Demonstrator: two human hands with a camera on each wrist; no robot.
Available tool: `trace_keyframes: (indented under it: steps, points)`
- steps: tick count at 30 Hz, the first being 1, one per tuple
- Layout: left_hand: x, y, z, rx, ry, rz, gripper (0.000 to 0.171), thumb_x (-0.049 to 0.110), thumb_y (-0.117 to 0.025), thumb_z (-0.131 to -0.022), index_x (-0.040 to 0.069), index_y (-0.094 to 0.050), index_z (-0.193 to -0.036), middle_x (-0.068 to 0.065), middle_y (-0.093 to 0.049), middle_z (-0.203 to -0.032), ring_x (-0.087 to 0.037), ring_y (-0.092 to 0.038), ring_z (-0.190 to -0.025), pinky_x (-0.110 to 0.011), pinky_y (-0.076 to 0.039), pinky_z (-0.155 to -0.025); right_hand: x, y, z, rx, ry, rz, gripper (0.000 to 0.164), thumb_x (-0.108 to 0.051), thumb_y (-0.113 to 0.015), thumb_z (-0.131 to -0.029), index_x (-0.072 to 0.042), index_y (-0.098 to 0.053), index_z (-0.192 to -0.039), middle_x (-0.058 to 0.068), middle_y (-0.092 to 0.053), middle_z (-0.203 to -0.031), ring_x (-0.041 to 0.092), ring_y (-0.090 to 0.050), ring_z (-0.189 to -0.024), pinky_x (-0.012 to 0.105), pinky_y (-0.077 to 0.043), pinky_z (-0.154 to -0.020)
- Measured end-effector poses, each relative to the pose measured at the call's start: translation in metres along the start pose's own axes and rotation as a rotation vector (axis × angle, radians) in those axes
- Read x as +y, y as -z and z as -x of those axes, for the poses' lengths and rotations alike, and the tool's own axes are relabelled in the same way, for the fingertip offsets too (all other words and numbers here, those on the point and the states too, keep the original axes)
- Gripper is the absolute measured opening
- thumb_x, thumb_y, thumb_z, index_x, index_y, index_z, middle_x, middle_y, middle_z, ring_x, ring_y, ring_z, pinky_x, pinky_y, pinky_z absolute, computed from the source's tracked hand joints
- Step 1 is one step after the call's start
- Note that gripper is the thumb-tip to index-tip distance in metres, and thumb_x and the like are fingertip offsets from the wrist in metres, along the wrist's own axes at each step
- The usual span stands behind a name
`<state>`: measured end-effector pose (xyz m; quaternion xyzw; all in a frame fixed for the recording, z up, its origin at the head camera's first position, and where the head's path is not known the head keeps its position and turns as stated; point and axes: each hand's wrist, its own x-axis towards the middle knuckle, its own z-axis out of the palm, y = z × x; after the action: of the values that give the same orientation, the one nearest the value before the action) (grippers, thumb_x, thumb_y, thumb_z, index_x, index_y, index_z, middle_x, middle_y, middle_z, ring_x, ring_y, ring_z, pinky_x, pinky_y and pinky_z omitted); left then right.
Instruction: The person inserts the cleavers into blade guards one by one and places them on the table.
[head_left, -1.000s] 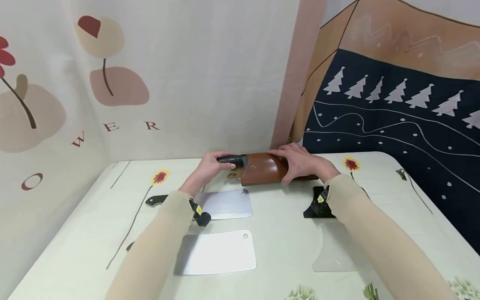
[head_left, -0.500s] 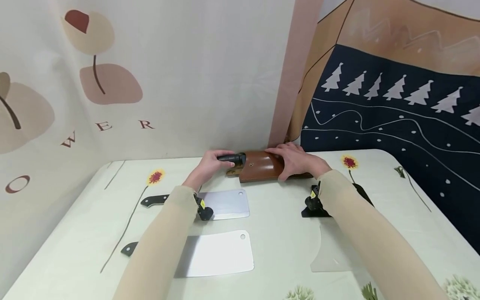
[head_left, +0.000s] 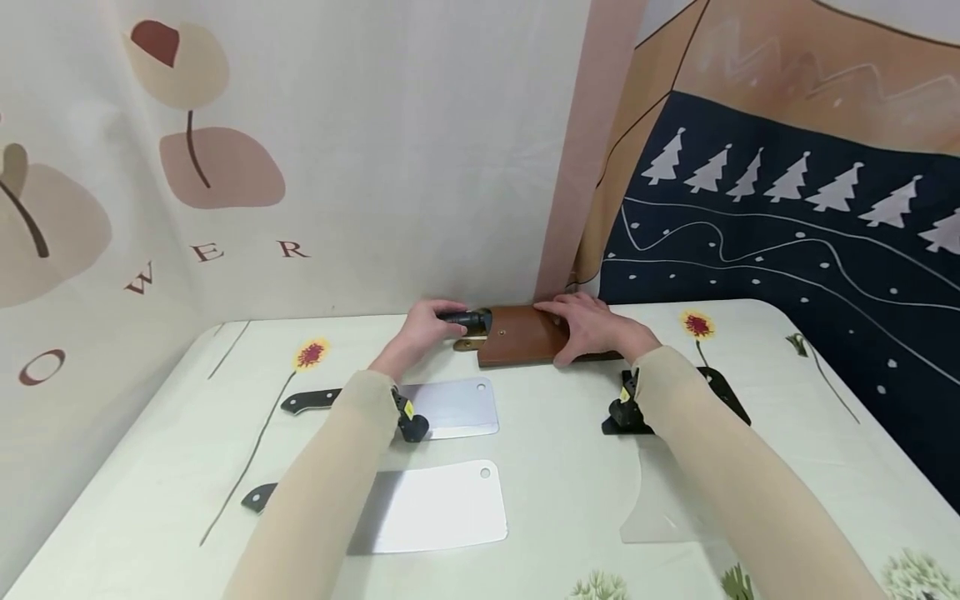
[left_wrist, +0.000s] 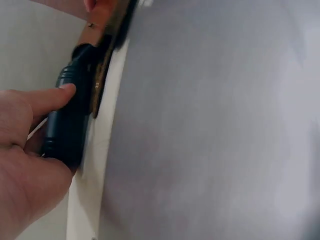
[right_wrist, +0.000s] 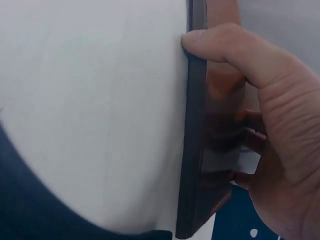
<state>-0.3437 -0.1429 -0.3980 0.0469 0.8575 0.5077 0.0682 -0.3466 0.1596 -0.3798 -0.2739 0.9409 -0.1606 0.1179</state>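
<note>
A brown leather sheath [head_left: 517,337] lies at the far edge of the table, with the black handle [head_left: 465,319] of a knife sticking out of its left end. The knife's blade is hidden inside the sheath. My left hand [head_left: 423,332] grips that ringed handle; the left wrist view shows the thumb [left_wrist: 55,97] on it. Over the sheath's right half, my right hand [head_left: 592,327] holds it across its width. In the right wrist view, the thumb [right_wrist: 220,42] presses the sheath's dark edge [right_wrist: 192,135] and the other fingers reach the opposite side.
Two cleavers, one behind [head_left: 457,408] and one nearer [head_left: 442,508], lie under my left forearm. By my right forearm are a black flat piece [head_left: 627,425], a black handle-like part [head_left: 723,393] and a clear sheet [head_left: 656,500]. A curtain [head_left: 390,208] hangs behind the table.
The sheath, which was tilted a little, now lies flatter on the table. Both hands keep their hold and have shifted only slightly. The head view has turned a little.
</note>
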Motion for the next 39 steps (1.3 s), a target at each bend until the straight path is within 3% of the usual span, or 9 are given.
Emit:
trace_keyframes:
  steps: [4, 8, 14, 19, 25, 30, 35, 39]
  points:
    - [0.001, 0.011, 0.009, -0.011, -0.024, -0.017, 0.055, -0.005, -0.071, -0.088, 0.002, -0.060, -0.142, -0.019, -0.056, -0.146, -0.038, -0.050, -0.133, -0.048, -0.037, -0.111, 0.001, 0.003, 0.010, 0.005, 0.017, -0.025, 0.093, -0.030, -0.087, -0.077, -0.012, -0.043, -0.157, 0.021, -0.033, -0.161, 0.044, -0.021, -0.147, 0.068, -0.017, -0.115]
    - [-0.001, 0.032, 0.027, -0.019, -0.084, -0.073, 0.059, -0.002, -0.071, -0.090, 0.001, -0.054, -0.146, -0.020, -0.054, -0.147, -0.038, -0.046, -0.138, -0.051, -0.032, -0.116, 0.009, 0.011, 0.028, 0.035, 0.031, -0.069, 0.092, -0.029, -0.089, -0.078, -0.009, -0.043, -0.156, 0.021, -0.033, -0.161, 0.043, -0.024, -0.145, 0.067, -0.026, -0.113]
    - [-0.006, 0.075, 0.072, 0.011, -0.148, -0.165, 0.056, 0.001, -0.070, -0.093, -0.003, -0.052, -0.146, -0.023, -0.054, -0.146, -0.041, -0.043, -0.140, -0.050, -0.027, -0.119, 0.025, 0.028, 0.066, 0.082, -0.023, -0.157, 0.095, -0.025, -0.089, -0.080, -0.010, -0.037, -0.159, 0.020, -0.028, -0.164, 0.044, -0.021, -0.147, 0.070, -0.029, -0.109]
    - [-0.013, 0.103, 0.114, 0.048, -0.185, -0.169, 0.047, 0.002, -0.072, -0.093, -0.005, -0.059, -0.138, -0.024, -0.060, -0.138, -0.041, -0.049, -0.136, -0.048, -0.034, -0.115, 0.034, 0.031, 0.097, 0.104, -0.058, -0.154, 0.093, -0.028, -0.087, -0.081, -0.008, -0.037, -0.158, 0.023, -0.025, -0.164, 0.047, -0.022, -0.147, 0.072, -0.028, -0.108]
    - [-0.023, 0.123, 0.159, 0.067, -0.137, -0.188, 0.050, 0.020, -0.075, -0.096, -0.002, -0.060, -0.139, -0.020, -0.062, -0.137, -0.041, -0.051, -0.135, -0.048, -0.041, -0.108, 0.044, 0.020, 0.122, 0.113, -0.032, -0.201, 0.096, -0.029, -0.088, -0.081, -0.005, -0.036, -0.158, 0.025, -0.029, -0.162, 0.047, -0.026, -0.146, 0.071, -0.027, -0.110]
    - [-0.043, 0.130, 0.183, 0.081, -0.082, -0.219, 0.059, 0.031, -0.077, -0.095, -0.001, -0.058, -0.141, -0.020, -0.060, -0.141, -0.042, -0.048, -0.137, -0.050, -0.042, -0.105, 0.045, 0.009, 0.136, 0.094, -0.006, -0.223, 0.097, -0.033, -0.089, -0.080, -0.005, -0.037, -0.157, 0.027, -0.031, -0.160, 0.049, -0.026, -0.145, 0.072, -0.026, -0.110]
    - [-0.060, 0.134, 0.195, 0.099, -0.047, -0.256, 0.060, 0.029, -0.078, -0.094, -0.001, -0.058, -0.141, -0.022, -0.064, -0.133, -0.048, -0.044, -0.138, -0.059, -0.038, -0.108, 0.052, 0.003, 0.152, 0.071, -0.006, -0.246, 0.099, -0.034, -0.090, -0.077, -0.002, -0.038, -0.155, 0.029, -0.034, -0.158, 0.050, -0.027, -0.144, 0.071, -0.026, -0.110]
    - [-0.072, 0.138, 0.195, 0.105, -0.039, -0.277, 0.057, 0.027, -0.080, -0.091, -0.003, -0.061, -0.136, -0.023, -0.068, -0.123, -0.050, -0.045, -0.135, -0.062, -0.036, -0.109, 0.063, -0.003, 0.162, 0.031, -0.021, -0.271, 0.101, -0.035, -0.090, -0.077, 0.001, -0.037, -0.155, 0.030, -0.033, -0.158, 0.052, -0.027, -0.144, 0.072, -0.027, -0.109]
